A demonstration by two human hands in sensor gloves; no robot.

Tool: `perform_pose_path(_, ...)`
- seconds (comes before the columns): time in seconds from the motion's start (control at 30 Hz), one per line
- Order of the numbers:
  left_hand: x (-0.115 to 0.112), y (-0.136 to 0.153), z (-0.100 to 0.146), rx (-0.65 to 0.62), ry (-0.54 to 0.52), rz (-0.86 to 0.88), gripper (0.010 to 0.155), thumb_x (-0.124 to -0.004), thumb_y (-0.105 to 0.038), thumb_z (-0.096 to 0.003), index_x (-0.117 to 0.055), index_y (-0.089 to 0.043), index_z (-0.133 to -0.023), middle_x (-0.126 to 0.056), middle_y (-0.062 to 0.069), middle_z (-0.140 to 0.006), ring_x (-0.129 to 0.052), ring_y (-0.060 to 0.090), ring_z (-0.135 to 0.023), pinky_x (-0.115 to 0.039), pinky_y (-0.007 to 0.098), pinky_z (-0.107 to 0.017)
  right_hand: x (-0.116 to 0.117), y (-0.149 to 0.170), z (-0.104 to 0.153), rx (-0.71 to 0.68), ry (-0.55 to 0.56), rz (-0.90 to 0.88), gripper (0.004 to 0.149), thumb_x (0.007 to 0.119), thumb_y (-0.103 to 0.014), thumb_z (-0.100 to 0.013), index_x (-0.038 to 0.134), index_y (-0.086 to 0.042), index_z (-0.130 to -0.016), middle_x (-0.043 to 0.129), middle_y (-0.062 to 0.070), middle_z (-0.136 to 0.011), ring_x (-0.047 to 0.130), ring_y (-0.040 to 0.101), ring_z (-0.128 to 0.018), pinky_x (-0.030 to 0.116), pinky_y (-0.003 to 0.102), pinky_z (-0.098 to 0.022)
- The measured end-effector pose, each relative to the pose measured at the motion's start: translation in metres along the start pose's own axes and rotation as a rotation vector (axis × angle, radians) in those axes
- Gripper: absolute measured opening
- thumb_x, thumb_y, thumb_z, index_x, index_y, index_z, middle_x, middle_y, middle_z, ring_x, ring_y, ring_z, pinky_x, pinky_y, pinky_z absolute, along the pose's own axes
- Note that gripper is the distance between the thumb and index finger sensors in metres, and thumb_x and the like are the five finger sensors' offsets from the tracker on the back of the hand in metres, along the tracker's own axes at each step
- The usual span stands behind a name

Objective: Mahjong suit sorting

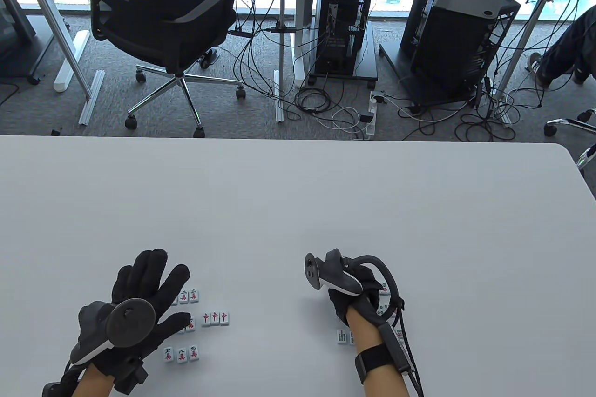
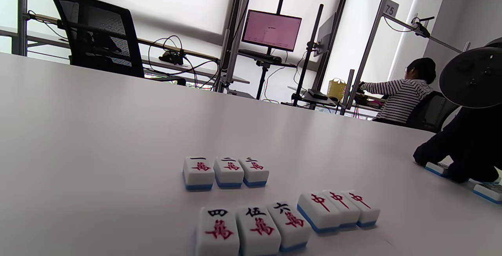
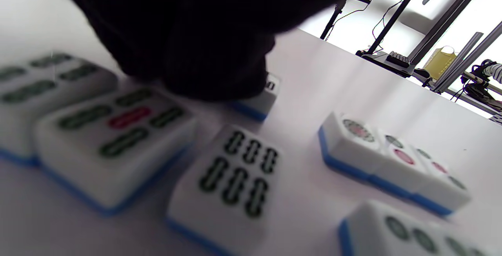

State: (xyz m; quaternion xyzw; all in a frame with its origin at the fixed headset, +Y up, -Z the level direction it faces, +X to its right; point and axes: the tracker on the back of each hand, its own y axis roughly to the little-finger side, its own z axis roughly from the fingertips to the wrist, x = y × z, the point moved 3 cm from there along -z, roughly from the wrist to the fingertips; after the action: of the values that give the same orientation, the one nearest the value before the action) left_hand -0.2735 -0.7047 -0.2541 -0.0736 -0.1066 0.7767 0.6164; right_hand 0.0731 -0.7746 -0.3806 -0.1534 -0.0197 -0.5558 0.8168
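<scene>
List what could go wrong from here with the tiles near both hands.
1. The left hand lies spread over the character tiles; sliding it could push the neat rows out of line or into the three red dragon tiles.
2. The right hand covers part of its cluster, so its fingers might nudge the six-bamboo tile, which already sits askew, into the circle tiles.

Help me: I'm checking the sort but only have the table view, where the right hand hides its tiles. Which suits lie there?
Observer: The right wrist view shows white, blue-backed bamboo tiles beside a row of circle tiles.
Operator: Is the gloved right hand holding one?
Observer: Its fingers touch a tile whose face is mostly hidden.
Operator: And the left hand's half-covered row?
Observer: Left wrist view: character tiles four, five, six.
</scene>
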Motion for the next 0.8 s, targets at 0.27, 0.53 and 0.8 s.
perform_pose_path(0.27,-0.001,-0.001,0.000,-0.004,0.005,-0.005,0.081,-0.064,-0.071,-0.0364,-0.033,-0.044,-0.107,0.003,-0.013,-0.113,-0.004,0.021,-0.114,-0.017,0.058,-0.082,-0.005,-0.003,-0.002,-0.042,0.064,0.003,0.054,0.087,-0.035,-0.033,0.082,-0.011,-0.082,0.098,0.001,-0.035,0.087,0.007,-0.005,0.081,0.027,-0.004)
perform_pose_path(0.53,-0.001,-0.002,0.000,-0.006,0.005,-0.009,0.082,-0.064,-0.071,-0.0365,-0.033,-0.044,-0.107,0.003,-0.013,-0.113,-0.004,0.021,-0.114,-0.017,0.058,-0.082,-0.038,-0.056,0.000,-0.153,0.170,-0.110,0.057,0.086,-0.036,-0.034,0.080,-0.007,-0.083,0.099,0.001,-0.036,0.088,0.007,-0.007,0.082,0.027,-0.005)
perform_pose_path(0.8,0.000,-0.002,0.000,-0.008,0.000,-0.003,0.082,-0.064,-0.071,-0.0365,-0.033,-0.044,-0.107,0.003,-0.013,-0.113,-0.004,0.021,-0.114,-0.017,0.058,-0.082,-0.053,-0.123,-0.010,-0.238,0.146,-0.120,0.056,0.086,-0.036,-0.035,0.080,-0.008,-0.083,0.098,0.002,-0.038,0.088,0.008,-0.009,0.082,0.028,-0.007)
